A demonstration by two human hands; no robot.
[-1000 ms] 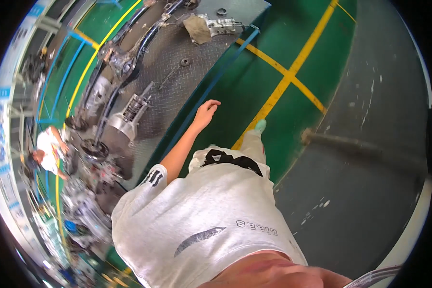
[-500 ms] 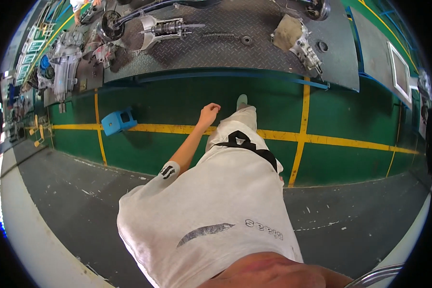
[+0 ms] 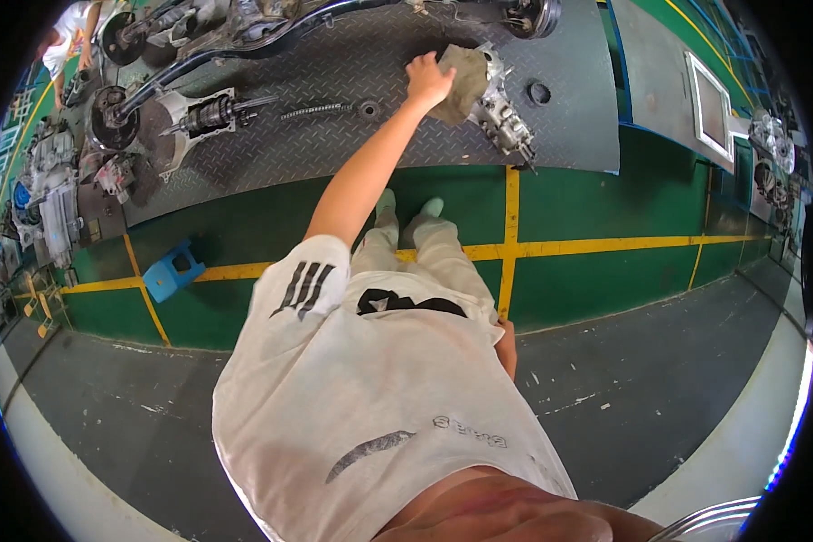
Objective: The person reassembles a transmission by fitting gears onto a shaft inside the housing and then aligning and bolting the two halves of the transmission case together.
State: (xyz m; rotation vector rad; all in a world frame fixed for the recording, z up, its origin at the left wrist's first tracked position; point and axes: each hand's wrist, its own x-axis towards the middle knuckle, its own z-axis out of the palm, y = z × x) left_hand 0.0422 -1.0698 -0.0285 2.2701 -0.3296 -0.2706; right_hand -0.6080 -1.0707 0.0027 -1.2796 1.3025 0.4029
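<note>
My left hand (image 3: 429,81) is stretched out over the bench, palm down with its fingers apart. It is at the left edge of a tan, rag-like piece (image 3: 465,83), and I cannot make out a grip on it. This piece lies against a silvery metal gear housing (image 3: 504,122). My right hand (image 3: 507,349) hangs low by my right side, mostly behind my shirt, so its fingers are hidden. Left of the left hand lie a small ring-shaped part (image 3: 369,109) and a row of small metal pieces (image 3: 316,110). A dark ring (image 3: 539,93) rests right of the housing.
The checker-plate bench (image 3: 334,144) carries an opened casing with a gear shaft (image 3: 210,117) and a long dark axle (image 3: 226,54). A blue stool (image 3: 173,271) stands on the green floor. At far left are more gearbox parts (image 3: 59,199) and another person (image 3: 68,41).
I have come closer to the bench. My left hand has gone from beside my leg up and forward to the tan piece; both feet now show side by side.
</note>
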